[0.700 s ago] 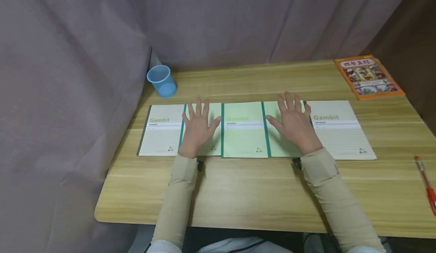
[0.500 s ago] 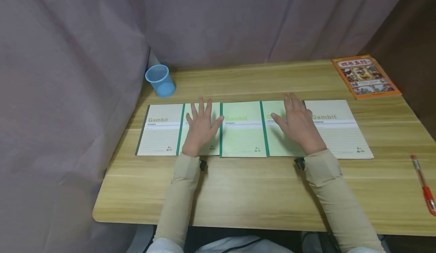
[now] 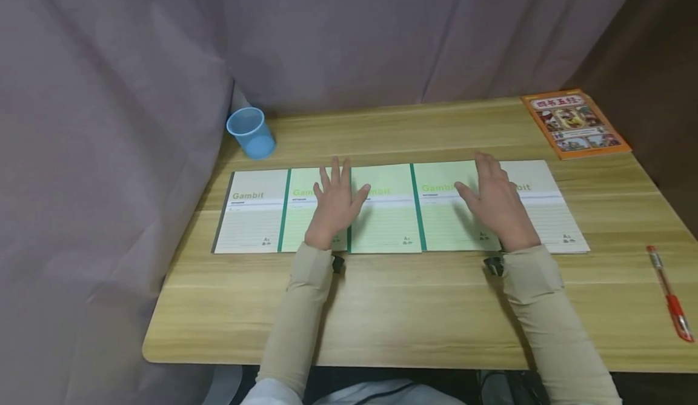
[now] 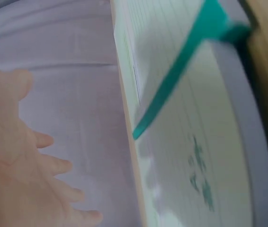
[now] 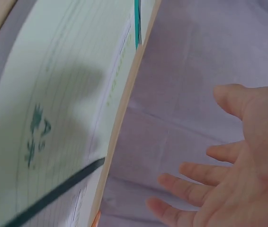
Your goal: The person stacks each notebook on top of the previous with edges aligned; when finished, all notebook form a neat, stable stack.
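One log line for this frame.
left hand: open, above notebooks | right hand: open, above notebooks | nearby: blue cup, red pen

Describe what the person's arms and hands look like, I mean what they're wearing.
Both arms are covered by long, snug beige sleeves that end at the wrists. The left hand and right hand are bare, with no gloves, and no rings or watch can be made out. A small black device sits at the left cuff, and another black device at the right cuff.
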`<state>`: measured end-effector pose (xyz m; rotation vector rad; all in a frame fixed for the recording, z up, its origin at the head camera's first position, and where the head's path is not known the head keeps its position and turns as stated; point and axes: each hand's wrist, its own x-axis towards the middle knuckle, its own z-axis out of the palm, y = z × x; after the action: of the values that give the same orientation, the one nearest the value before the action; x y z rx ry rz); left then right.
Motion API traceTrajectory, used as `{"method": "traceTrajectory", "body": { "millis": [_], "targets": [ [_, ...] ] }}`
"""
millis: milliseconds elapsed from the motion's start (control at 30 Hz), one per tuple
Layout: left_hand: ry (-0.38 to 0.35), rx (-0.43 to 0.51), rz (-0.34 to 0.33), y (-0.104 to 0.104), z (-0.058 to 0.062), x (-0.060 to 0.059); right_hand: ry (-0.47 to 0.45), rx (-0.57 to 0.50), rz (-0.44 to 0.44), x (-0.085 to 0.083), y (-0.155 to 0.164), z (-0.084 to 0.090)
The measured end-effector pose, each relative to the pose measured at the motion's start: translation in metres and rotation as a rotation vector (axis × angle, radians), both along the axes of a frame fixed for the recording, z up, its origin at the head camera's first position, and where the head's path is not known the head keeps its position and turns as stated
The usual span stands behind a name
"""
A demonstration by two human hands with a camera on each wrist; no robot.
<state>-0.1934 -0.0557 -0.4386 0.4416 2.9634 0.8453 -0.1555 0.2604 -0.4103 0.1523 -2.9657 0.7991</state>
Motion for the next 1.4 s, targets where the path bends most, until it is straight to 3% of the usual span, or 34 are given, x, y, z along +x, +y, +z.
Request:
{"method": "traceTrajectory", "body": {
  "millis": [400, 900, 1167, 1400],
  "targets": [
    [0.017, -0.015, -0.080, 0.036, 0.006, -0.001, 0.072, -0.058, -0.056, 0.004, 0.026, 0.006],
    [0.016, -0.055, -0.166, 0.087, 0.003, -0.003, 0.008, -0.130, -0.153, 0.009, 0.061, 0.010],
    [-0.112, 0.109, -0.279, 0.116, 0.005, 0.003, 0.026, -0.132, -0.155, 0.010, 0.071, 0.007],
    [-0.114, 0.124, -0.365, 0.139, 0.010, 0.007, 0.040, -0.101, -0.143, 0.008, 0.081, 0.012]
  ]
}}
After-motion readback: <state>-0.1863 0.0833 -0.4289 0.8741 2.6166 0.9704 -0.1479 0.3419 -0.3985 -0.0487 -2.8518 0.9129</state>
